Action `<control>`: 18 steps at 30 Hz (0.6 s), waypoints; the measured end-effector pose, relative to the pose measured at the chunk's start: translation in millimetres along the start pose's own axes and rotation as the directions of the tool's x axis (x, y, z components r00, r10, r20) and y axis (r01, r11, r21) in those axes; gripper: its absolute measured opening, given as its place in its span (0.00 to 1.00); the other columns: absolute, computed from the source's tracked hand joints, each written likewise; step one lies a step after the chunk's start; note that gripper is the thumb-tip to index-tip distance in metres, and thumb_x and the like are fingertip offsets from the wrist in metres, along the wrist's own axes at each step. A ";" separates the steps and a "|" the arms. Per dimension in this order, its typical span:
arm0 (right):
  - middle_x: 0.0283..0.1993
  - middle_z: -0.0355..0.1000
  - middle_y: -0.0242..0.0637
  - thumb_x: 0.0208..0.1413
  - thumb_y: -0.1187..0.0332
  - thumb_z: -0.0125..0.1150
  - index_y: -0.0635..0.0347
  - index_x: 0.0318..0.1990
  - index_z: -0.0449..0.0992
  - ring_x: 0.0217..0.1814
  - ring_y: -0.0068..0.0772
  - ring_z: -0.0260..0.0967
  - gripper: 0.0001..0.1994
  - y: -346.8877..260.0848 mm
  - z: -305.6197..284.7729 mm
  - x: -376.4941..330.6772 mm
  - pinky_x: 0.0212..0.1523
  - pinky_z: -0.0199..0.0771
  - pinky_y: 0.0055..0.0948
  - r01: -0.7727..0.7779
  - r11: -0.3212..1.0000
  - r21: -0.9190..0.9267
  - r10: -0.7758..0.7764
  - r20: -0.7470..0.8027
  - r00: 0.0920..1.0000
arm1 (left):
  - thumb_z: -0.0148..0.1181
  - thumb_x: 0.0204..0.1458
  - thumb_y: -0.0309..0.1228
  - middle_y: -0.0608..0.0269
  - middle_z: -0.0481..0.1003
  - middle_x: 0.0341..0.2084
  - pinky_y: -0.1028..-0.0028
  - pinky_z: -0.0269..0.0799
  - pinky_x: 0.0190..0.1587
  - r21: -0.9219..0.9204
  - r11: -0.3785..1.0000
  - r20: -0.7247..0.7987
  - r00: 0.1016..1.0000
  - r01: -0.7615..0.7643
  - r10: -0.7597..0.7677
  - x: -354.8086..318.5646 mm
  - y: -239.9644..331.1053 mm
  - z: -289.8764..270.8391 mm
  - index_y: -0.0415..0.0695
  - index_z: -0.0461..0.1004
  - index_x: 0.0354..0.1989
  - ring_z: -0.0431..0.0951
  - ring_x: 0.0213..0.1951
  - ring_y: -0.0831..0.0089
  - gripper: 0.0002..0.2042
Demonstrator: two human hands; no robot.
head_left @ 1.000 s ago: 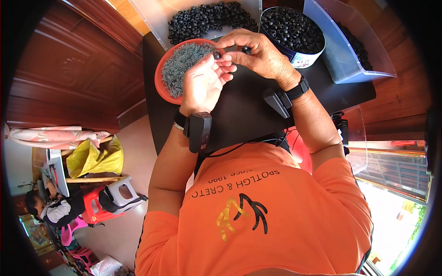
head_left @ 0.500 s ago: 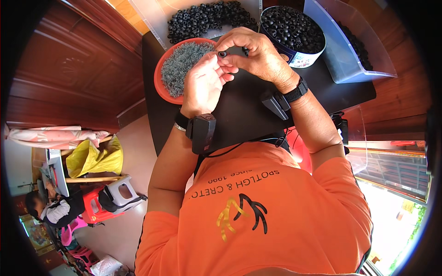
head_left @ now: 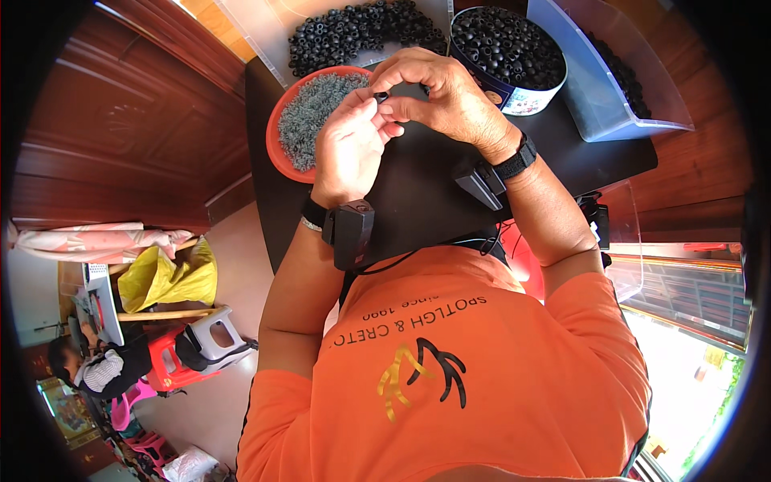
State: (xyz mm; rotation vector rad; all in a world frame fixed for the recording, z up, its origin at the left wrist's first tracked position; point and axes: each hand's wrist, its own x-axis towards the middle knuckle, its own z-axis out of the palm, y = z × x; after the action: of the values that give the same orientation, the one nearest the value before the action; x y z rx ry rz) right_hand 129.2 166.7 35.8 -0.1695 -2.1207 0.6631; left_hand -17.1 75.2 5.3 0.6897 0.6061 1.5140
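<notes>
Small black piece [head_left: 381, 96], one: pinched between right hand's [head_left: 458, 96] thumb and forefinger; left hand [head_left: 349, 153], half-curled, just beside, own grip indeterminable; red bowl [head_left: 273, 138] farther left.

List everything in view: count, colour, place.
Table: one, black, upper middle
Bowl: one, red, table's left
Small bits: many, grey, in bowl
Bins: two, clear, bluish, top
Tub: one, blue, white, between bins
Hollow pieces: many, black, in bins and tub
Held piece: one, black, upper middle
Bag: one, yellow, left
Stools: at least two, red, grey, left
Other person: one, dark clothes, left
Shirt: one, orange, below
Left hand: one, bare, near bowl
Right hand: one, bare, near tub
</notes>
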 end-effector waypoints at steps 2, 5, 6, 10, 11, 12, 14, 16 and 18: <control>0.39 0.75 0.34 0.43 0.73 0.69 0.57 0.37 0.78 0.46 0.34 0.71 0.11 0.6 -1.5 -1.2 0.48 0.72 0.31 -0.011 1.000 0.023 0.010 0.020 1.000 | 0.43 0.59 0.31 0.62 0.72 0.37 0.71 0.66 0.43 0.029 0.999 0.011 1.000 0.017 -0.017 -0.8 1.5 2.2 0.41 0.66 0.45 0.72 0.40 0.72 0.10; 0.41 0.74 0.34 0.45 0.75 0.67 0.59 0.38 0.78 0.47 0.32 0.71 0.10 1.8 -2.9 -2.9 0.48 0.72 0.29 -0.027 0.998 0.057 0.025 0.045 0.999 | 0.43 0.59 0.31 0.61 0.72 0.38 0.72 0.66 0.44 0.055 0.998 0.030 0.999 0.013 -0.015 -1.2 0.1 1.0 0.41 0.66 0.46 0.73 0.40 0.70 0.11; 0.41 0.74 0.34 0.46 0.75 0.67 0.59 0.38 0.78 0.47 0.31 0.70 0.10 2.1 -2.8 -3.0 0.48 0.72 0.29 -0.033 0.997 0.068 0.029 0.049 0.998 | 0.43 0.59 0.32 0.61 0.73 0.38 0.72 0.66 0.44 0.053 0.999 0.040 0.999 -0.007 0.005 -1.1 -0.5 0.2 0.41 0.66 0.46 0.73 0.40 0.70 0.11; 0.42 0.73 0.34 0.47 0.74 0.67 0.60 0.38 0.78 0.46 0.29 0.70 0.10 0.3 1.9 -2.4 0.48 0.72 0.27 -0.095 0.989 0.116 0.088 0.064 0.994 | 0.45 0.58 0.32 0.61 0.73 0.38 0.71 0.68 0.43 0.025 1.000 0.005 1.000 -0.015 0.015 -0.7 1.7 -1.1 0.42 0.68 0.43 0.74 0.40 0.69 0.10; 0.42 0.73 0.34 0.47 0.73 0.67 0.60 0.38 0.78 0.46 0.29 0.70 0.10 1.6 1.9 0.2 0.48 0.72 0.27 -0.103 0.986 0.129 0.095 0.067 0.993 | 0.46 0.58 0.32 0.60 0.73 0.38 0.70 0.68 0.43 0.009 1.000 -0.002 1.000 -0.019 0.019 1.7 5.5 -3.3 0.42 0.68 0.42 0.74 0.39 0.69 0.09; 0.42 0.73 0.34 0.49 0.73 0.66 0.60 0.39 0.78 0.46 0.29 0.70 0.09 2.4 2.1 0.7 0.47 0.71 0.26 -0.086 0.992 0.097 0.082 0.048 0.995 | 0.48 0.58 0.33 0.60 0.74 0.36 0.70 0.69 0.43 -0.088 0.996 0.009 0.999 -0.031 0.032 0.8 10.5 -6.7 0.42 0.70 0.39 0.74 0.39 0.68 0.08; 0.42 0.73 0.34 0.51 0.72 0.65 0.60 0.40 0.78 0.44 0.26 0.71 0.08 0.6 -1.4 3.4 0.45 0.71 0.24 -0.131 0.987 0.090 0.129 0.033 0.991 | 0.50 0.57 0.35 0.58 0.74 0.34 0.69 0.69 0.43 -0.075 0.994 -0.020 0.997 -0.075 0.073 2.3 27.9 -11.6 0.40 0.71 0.37 0.75 0.38 0.66 0.11; 0.41 0.73 0.32 0.53 0.74 0.63 0.61 0.39 0.78 0.40 0.21 0.71 0.07 -5.8 -5.9 5.9 0.40 0.70 0.20 -0.210 0.976 0.052 0.209 0.023 0.978 | 0.51 0.56 0.36 0.57 0.74 0.33 0.69 0.68 0.44 -0.086 0.985 -0.018 0.989 -0.147 0.146 -2.9 49.5 -10.8 0.37 0.72 0.36 0.74 0.39 0.64 0.13; 0.39 0.73 0.31 0.53 0.74 0.62 0.61 0.39 0.78 0.39 0.21 0.71 0.06 -19.1 -6.9 17.0 0.39 0.70 0.20 -0.233 0.972 -0.021 0.234 0.089 0.968 | 0.50 0.57 0.35 0.57 0.73 0.33 0.68 0.67 0.45 -0.117 0.976 -0.069 0.982 -0.186 0.179 -17.4 67.8 -7.0 0.36 0.72 0.37 0.74 0.40 0.62 0.12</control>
State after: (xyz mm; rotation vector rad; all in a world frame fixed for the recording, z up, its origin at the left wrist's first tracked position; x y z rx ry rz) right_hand 126.6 159.2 61.0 -0.4072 -2.2119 0.8105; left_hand -67.9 54.2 49.1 0.6213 0.4984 1.7320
